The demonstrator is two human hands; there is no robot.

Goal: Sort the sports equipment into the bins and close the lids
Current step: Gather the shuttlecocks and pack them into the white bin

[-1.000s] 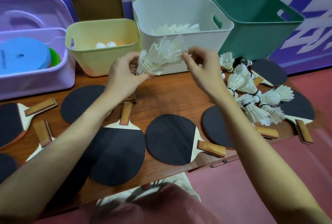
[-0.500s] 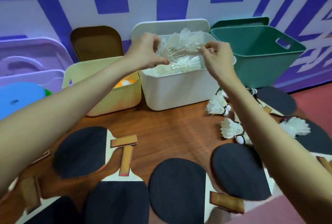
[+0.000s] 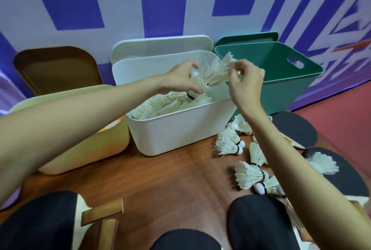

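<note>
bins (image 3: 176,135): 3 | lids (image 3: 160,46): 3 | paddles (image 3: 259,223): 5 | hands (image 3: 181,78): 2

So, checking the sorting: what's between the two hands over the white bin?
Head view: a bunch of shuttlecocks, gripped by the left hand and pinched by the right hand.

Your left hand (image 3: 183,78) gripped stacked white shuttlecocks (image 3: 212,73) above the open white bin (image 3: 180,129); your right hand (image 3: 244,83) pinched their feathers, loose shuttlecocks (image 3: 230,142) lying below it.

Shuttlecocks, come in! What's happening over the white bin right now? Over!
Left hand grips shuttlecock bunch above white bin. Right hand pinches the feather ends. More shuttlecocks wait on table. Nothing in the way.
</note>
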